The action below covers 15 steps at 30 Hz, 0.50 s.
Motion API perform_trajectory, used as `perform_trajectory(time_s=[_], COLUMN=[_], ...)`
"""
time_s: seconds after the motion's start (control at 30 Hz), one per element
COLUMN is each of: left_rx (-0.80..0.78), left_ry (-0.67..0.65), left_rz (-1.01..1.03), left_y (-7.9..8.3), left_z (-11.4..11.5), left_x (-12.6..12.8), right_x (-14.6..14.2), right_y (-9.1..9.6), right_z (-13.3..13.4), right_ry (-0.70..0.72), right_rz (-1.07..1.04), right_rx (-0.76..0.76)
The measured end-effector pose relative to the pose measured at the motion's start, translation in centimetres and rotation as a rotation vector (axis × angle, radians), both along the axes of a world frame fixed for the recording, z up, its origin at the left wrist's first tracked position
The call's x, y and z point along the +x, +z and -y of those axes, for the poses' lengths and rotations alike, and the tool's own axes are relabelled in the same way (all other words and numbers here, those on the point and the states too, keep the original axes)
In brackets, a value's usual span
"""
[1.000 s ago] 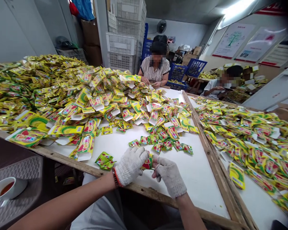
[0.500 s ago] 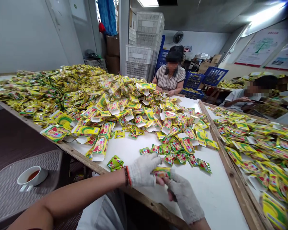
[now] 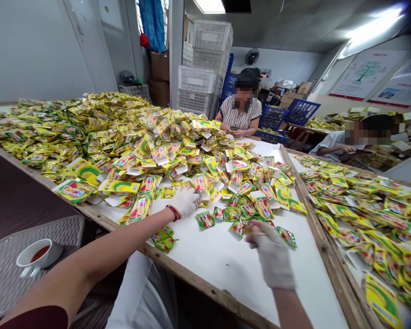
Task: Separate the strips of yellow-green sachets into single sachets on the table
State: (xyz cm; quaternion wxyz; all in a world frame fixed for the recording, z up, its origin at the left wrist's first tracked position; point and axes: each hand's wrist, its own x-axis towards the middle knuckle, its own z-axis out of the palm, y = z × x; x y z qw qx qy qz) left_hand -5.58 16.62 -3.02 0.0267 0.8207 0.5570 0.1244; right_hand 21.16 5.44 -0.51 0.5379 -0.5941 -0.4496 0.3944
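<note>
My left hand (image 3: pixel 185 202), in a white fingerless glove with a beaded bracelet at the wrist, reaches to the near edge of a heap of yellow boxes. Its fingers are curled at the lower end of a small yellow box (image 3: pixel 201 183), which is blurred by motion. My right hand (image 3: pixel 269 253), gloved too and smeared, hovers over a row of small green sachets (image 3: pixel 234 213). Its fingertips are close to a green sachet (image 3: pixel 238 228), and whether they grip one is hidden. More green sachets (image 3: pixel 164 238) lie by the table's front edge.
A big pile of yellow packets (image 3: pixel 89 123) covers the left of the white table (image 3: pixel 205 260). A wooden divider (image 3: pixel 324 246) separates more flat boxes (image 3: pixel 359 219) on the right. A cup (image 3: pixel 39 256) stands on a stool at left. Two people sit across and to the right.
My hands have parted from the small yellow box they held together. The left went forward and left to the heap; the right moved forward to the sachets. That box is no longer between them.
</note>
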Motion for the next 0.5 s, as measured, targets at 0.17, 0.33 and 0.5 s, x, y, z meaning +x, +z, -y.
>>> perform_trajectory(time_s=[0.17, 0.33, 0.5], left_rx=[0.009, -0.042, -0.085], left_ry=[0.028, 0.079, 0.079], left_rz=[-0.011, 0.039, 0.174], left_y=[0.3, 0.9, 1.4], left_z=[2.6, 2.0, 2.5], left_x=[1.4, 1.4, 0.4], right_x=[-7.7, -8.2, -5.9], right_y=[-3.1, -4.2, -4.4], right_z=[-3.2, -3.8, -3.1], right_ry=[0.305, 0.276, 0.308], right_rz=[0.657, 0.734, 0.579], right_rx=[-0.052, -0.099, -0.153])
